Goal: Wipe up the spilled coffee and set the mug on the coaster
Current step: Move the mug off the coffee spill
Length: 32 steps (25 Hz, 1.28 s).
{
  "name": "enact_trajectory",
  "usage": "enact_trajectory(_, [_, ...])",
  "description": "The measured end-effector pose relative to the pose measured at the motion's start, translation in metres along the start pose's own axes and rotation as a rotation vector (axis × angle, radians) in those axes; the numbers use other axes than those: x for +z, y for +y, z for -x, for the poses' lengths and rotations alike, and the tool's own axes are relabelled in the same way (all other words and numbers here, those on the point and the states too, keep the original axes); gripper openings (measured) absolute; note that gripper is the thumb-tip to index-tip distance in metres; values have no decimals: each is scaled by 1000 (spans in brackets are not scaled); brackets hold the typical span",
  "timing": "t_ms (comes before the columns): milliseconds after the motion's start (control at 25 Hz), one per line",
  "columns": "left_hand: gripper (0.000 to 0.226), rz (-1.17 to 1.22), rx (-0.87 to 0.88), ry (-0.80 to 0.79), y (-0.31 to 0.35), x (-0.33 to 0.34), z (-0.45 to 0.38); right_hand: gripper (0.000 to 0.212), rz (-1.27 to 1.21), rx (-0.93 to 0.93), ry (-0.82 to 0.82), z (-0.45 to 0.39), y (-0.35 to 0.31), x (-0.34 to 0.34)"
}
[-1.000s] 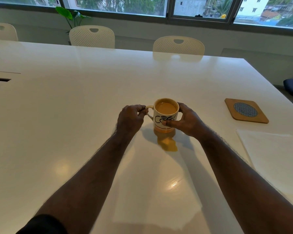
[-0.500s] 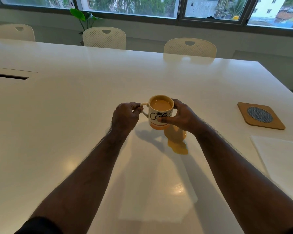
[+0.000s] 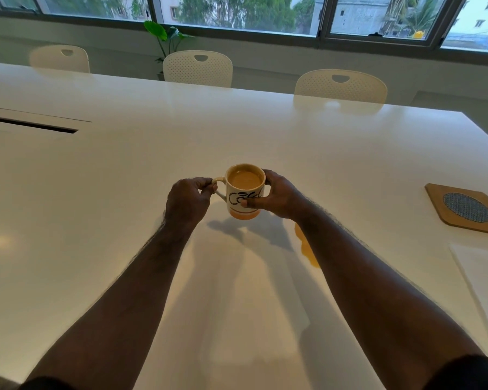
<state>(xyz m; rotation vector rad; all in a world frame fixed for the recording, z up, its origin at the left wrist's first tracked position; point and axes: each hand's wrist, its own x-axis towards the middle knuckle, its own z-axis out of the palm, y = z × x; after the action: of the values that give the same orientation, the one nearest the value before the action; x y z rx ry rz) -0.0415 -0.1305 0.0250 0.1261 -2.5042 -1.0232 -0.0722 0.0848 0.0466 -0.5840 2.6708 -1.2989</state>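
A cream mug [image 3: 244,192] with black lettering and an orange base is full of milky coffee and hangs above the white table [image 3: 124,170]. My left hand [image 3: 188,199] pinches its handle. My right hand [image 3: 276,194] wraps the mug's right side. An orange-brown coffee spill [image 3: 307,246] lies on the table below and to the right of the mug, partly hidden by my right forearm. The wooden coaster [image 3: 466,208] with a dark woven round inset lies at the far right.
A white cloth or paper sheet [image 3: 485,282] lies at the right edge, just nearer than the coaster. A dark cable slot [image 3: 28,125] cuts the table at the left. Three white chairs [image 3: 197,68] stand along the far side, under windows.
Both hands have lifted the mug off the spill and up and away from me. The puddle, under the mug a second ago, now lies uncovered to its lower right.
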Motion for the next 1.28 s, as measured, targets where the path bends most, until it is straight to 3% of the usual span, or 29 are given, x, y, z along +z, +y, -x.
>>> enact_trajectory(520, [25,-16,-68,52,-35,-21,-5,80,-41,4,-90,-31,-20,34])
enact_trajectory(1280, [26,-17,-95,52,-41,-20,-3,81,-47,54,-96,-38,-18,43])
